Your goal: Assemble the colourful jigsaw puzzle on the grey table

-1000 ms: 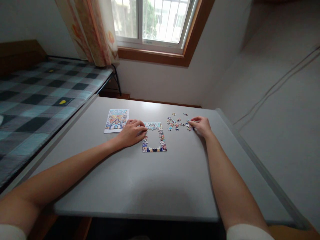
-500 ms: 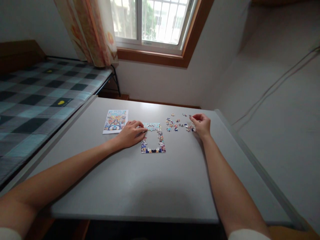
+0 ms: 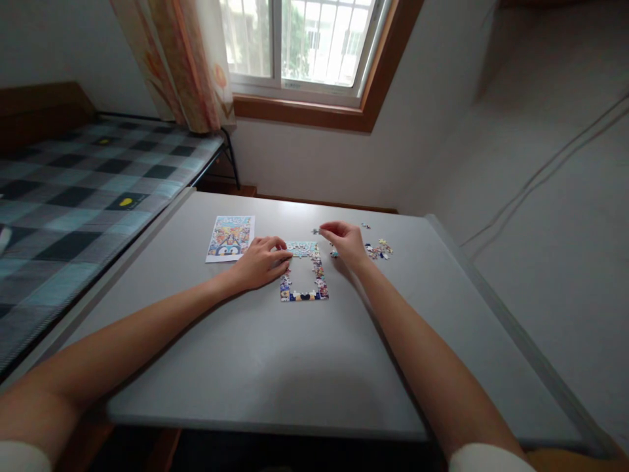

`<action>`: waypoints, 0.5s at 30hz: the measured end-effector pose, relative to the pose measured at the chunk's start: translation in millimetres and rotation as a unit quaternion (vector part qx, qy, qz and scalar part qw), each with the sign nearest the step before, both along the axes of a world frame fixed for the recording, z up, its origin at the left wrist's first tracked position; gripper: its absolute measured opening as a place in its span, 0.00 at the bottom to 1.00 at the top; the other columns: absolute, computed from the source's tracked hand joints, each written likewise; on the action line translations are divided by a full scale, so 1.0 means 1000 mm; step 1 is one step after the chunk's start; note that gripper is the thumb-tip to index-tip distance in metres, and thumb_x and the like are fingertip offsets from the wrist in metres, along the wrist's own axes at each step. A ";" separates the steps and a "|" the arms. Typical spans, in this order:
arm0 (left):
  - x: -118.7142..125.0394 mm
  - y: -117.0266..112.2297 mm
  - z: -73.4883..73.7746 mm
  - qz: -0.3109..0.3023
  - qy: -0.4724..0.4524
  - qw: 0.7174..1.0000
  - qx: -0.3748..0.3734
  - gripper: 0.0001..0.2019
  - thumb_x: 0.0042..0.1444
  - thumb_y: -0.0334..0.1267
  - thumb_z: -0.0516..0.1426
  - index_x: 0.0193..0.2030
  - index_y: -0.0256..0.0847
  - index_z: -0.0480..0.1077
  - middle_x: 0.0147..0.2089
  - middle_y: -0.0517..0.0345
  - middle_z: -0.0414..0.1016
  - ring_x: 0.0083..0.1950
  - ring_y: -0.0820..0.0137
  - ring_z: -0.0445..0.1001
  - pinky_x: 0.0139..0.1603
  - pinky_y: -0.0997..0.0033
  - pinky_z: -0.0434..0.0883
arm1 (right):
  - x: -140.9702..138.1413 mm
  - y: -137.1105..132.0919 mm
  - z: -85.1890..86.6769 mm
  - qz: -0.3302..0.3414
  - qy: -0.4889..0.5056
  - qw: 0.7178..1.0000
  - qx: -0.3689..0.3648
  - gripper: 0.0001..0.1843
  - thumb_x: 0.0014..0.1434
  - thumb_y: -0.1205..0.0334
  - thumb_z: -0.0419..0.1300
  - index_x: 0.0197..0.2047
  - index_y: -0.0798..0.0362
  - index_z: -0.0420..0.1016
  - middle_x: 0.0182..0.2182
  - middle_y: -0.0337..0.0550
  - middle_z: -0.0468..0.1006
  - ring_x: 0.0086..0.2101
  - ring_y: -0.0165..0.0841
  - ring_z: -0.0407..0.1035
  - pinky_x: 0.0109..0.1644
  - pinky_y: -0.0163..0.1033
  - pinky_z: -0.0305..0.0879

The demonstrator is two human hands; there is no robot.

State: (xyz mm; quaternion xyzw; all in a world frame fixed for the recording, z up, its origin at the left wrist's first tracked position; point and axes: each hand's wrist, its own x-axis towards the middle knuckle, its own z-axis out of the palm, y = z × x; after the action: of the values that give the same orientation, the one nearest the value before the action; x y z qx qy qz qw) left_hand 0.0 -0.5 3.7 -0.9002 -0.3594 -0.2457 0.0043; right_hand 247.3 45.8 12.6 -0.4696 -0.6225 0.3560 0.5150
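A jigsaw puzzle frame [image 3: 322, 278] lies on the table, its border joined and its middle showing bare tabletop. My left hand [image 3: 264, 263] rests flat across its upper left edge, fingers stretched out. Between thumb and fingertips, my right hand [image 3: 345, 241] pinches a small puzzle piece [image 3: 315, 231] just above and right of the frame's top edge. To the right lie several loose puzzle pieces [image 3: 381, 249], some of the pile hidden behind my right hand. A printed picture sheet [image 3: 230, 237] lies left of the frame, close to my left hand.
The grey table [image 3: 255, 367] has a raised rim [image 3: 496, 321] on its right side. A bed with a checked cover [image 3: 98, 190] adjoins on the left. A window [image 3: 299, 46] with a curtain [image 3: 181, 65] is in the far wall.
My right hand has moved left from the loose pieces toward the top of the puzzle frame, carrying a piece. My left hand stays on the frame. The view has shifted slightly.
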 end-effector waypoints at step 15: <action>-0.002 0.001 -0.003 0.001 -0.013 1.000 -0.013 0.11 0.62 0.39 0.55 0.45 0.44 0.78 0.45 0.53 0.76 0.46 0.63 0.72 0.51 0.57 0.65 | -0.040 -0.023 -0.011 -0.032 -0.176 0.983 0.033 0.08 0.52 0.63 0.60 0.31 0.50 0.82 0.30 0.41 0.83 0.28 0.33 0.72 0.41 0.41 0.69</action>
State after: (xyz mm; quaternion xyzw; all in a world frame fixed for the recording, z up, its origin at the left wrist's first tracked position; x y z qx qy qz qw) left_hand -1.7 0.7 1.1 -0.8966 -0.3631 -0.2530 -0.0117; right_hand 207.0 22.8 1.2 -0.5274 -0.6994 0.2300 0.4240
